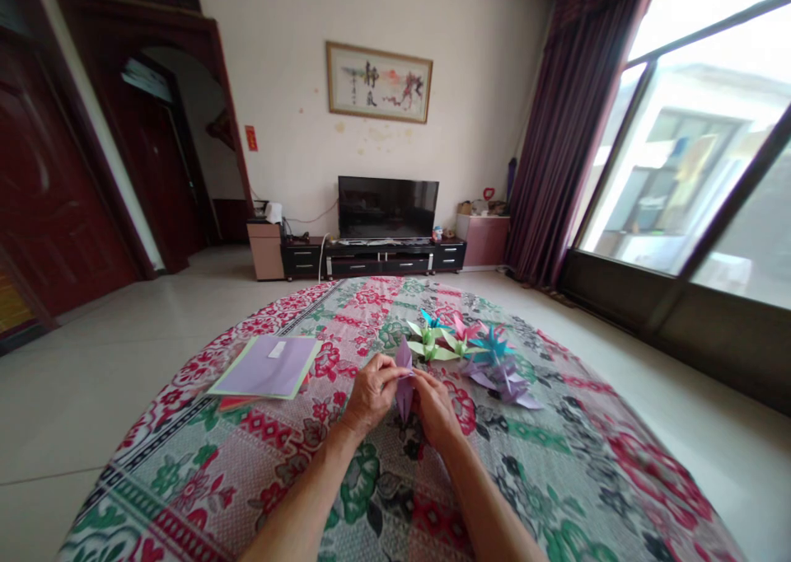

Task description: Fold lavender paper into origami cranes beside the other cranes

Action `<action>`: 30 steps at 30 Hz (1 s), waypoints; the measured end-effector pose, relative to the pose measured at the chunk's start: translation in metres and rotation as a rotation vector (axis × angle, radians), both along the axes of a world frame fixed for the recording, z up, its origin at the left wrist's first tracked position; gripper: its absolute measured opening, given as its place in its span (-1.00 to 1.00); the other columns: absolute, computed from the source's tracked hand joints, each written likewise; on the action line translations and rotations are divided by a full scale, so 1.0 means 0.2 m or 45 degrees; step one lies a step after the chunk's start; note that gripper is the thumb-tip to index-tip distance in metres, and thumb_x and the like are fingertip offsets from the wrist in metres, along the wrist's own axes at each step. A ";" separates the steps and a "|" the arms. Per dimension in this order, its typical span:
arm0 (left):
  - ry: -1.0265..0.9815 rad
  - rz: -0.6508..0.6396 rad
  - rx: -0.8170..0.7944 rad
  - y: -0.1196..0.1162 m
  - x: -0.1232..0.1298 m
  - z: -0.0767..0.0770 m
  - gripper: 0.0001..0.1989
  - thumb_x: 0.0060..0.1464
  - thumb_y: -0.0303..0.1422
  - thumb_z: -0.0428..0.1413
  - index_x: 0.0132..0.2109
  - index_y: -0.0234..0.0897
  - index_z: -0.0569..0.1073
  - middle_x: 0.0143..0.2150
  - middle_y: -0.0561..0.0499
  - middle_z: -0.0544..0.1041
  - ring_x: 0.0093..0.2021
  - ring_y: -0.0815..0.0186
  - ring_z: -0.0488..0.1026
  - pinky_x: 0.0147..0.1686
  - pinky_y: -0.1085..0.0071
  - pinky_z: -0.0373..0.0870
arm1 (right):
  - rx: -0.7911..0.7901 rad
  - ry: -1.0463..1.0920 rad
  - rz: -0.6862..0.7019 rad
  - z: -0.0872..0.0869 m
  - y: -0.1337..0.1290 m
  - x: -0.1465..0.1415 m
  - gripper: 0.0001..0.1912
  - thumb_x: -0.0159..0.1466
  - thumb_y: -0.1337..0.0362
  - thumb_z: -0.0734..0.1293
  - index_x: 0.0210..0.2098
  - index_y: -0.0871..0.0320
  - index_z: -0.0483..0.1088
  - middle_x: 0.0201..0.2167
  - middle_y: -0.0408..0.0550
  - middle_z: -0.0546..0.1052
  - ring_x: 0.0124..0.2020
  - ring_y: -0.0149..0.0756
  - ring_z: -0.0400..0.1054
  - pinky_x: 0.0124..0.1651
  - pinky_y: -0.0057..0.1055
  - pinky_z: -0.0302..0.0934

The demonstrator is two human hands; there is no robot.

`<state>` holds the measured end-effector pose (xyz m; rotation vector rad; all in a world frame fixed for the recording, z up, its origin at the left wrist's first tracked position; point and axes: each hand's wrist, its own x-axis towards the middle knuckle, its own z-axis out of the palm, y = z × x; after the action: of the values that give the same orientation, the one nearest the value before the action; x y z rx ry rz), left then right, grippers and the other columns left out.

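A folded purple paper flower or crane (404, 397) is held upright between my two hands, its pointed tips showing above and below the fingers. My left hand (372, 389) pinches its middle from the left. From the right, my right hand (434, 403) grips the same middle, fingertips almost meeting the left ones. Just beyond the right hand lie several folded paper pieces: purple ones (507, 381), a blue one (493, 344), light green ones (431, 346) and a pink one (465, 329). The exact fold under my fingertips is hidden.
A stack of square paper sheets (265, 368), purple on top with a small white piece (277, 349), lies left of my hands. Everything rests on a round table with a floral cloth (371, 480). Past its far edge stand a television (388, 208) and low cabinet (383, 264).
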<state>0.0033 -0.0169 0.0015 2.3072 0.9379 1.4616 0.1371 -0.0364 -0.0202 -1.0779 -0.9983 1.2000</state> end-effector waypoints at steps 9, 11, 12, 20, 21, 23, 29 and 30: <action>-0.142 0.070 -0.141 0.01 0.02 -0.02 -0.83 -0.02 -0.53 0.04 -0.23 -0.32 0.42 -0.37 -0.01 0.43 -0.38 0.38 0.39 -0.37 0.51 0.35 | -0.002 0.118 0.027 0.00 0.00 0.00 -0.68 0.03 0.09 0.34 -0.33 0.20 0.46 -0.69 -0.24 0.29 -0.67 -0.49 0.07 -0.60 -0.54 -0.06; -0.129 0.063 -0.131 0.00 0.01 -0.01 -0.88 -0.01 -0.53 0.03 -0.31 -0.31 0.43 -0.38 0.00 0.43 -0.37 0.38 0.39 -0.37 0.51 0.34 | -0.013 0.159 0.033 0.01 0.00 -0.01 -0.69 0.01 0.10 0.35 -0.34 0.20 0.46 -0.70 -0.25 0.29 -0.67 -0.50 0.07 -0.60 -0.54 -0.06; -0.120 0.056 -0.112 0.00 0.01 0.00 -0.88 -0.01 -0.54 0.02 -0.35 -0.31 0.44 -0.39 0.00 0.43 -0.36 0.38 0.39 -0.36 0.51 0.33 | -0.021 0.175 0.030 0.01 0.00 -0.01 -0.69 0.01 0.11 0.35 -0.35 0.20 0.46 -0.70 -0.25 0.30 -0.67 -0.50 0.08 -0.60 -0.54 -0.05; -0.068 0.024 -0.037 0.01 -0.02 0.00 -0.80 -0.02 -0.57 0.01 -0.35 -0.28 0.50 -0.38 -0.02 0.43 -0.31 0.36 0.39 -0.28 0.47 0.32 | -0.061 0.361 0.112 0.03 -0.01 -0.01 -0.71 0.03 0.07 0.33 -0.45 0.19 0.40 -0.66 -0.21 0.36 -0.63 -0.46 0.19 -0.55 -0.54 0.09; -0.065 0.023 -0.037 0.01 -0.02 0.00 -0.80 -0.01 -0.56 0.00 -0.35 -0.28 0.51 -0.38 -0.02 0.43 -0.31 0.36 0.38 -0.28 0.47 0.32 | -0.072 0.383 0.114 0.04 -0.01 -0.02 -0.70 0.04 0.04 0.33 -0.47 0.18 0.38 -0.66 -0.22 0.36 -0.64 -0.46 0.19 -0.55 -0.53 0.10; -0.055 0.015 -0.038 0.01 -0.02 0.00 -0.80 0.01 -0.53 0.00 -0.34 -0.27 0.52 -0.39 -0.03 0.42 -0.31 0.35 0.38 -0.29 0.47 0.31 | -0.087 0.391 0.106 0.05 -0.01 -0.02 -0.66 0.03 0.00 0.34 -0.48 0.18 0.36 -0.66 -0.22 0.37 -0.65 -0.46 0.20 -0.55 -0.52 0.11; -0.258 -0.014 -0.322 0.01 -0.01 0.00 -0.77 -0.02 -0.49 -0.01 -0.23 -0.27 0.49 -0.37 0.00 0.43 -0.37 0.37 0.37 -0.34 0.48 0.31 | -0.033 0.314 0.150 0.07 -0.02 -0.01 -0.66 -0.03 0.10 0.42 -0.35 0.20 0.44 -0.58 -0.16 0.46 -0.59 -0.43 0.27 -0.50 -0.50 0.17; -0.352 -0.032 -0.453 0.02 -0.01 0.00 -0.74 -0.03 -0.47 -0.01 -0.17 -0.29 0.47 -0.37 0.02 0.43 -0.42 0.39 0.36 -0.40 0.49 0.31 | -0.021 0.311 0.162 0.07 -0.02 -0.01 -0.66 -0.02 0.11 0.42 -0.31 0.20 0.46 -0.55 -0.14 0.48 -0.56 -0.42 0.29 -0.48 -0.50 0.19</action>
<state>0.0009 -0.0137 0.0006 1.8066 0.9899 1.4225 0.1349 -0.0403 -0.0060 -0.8660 -0.8783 1.4086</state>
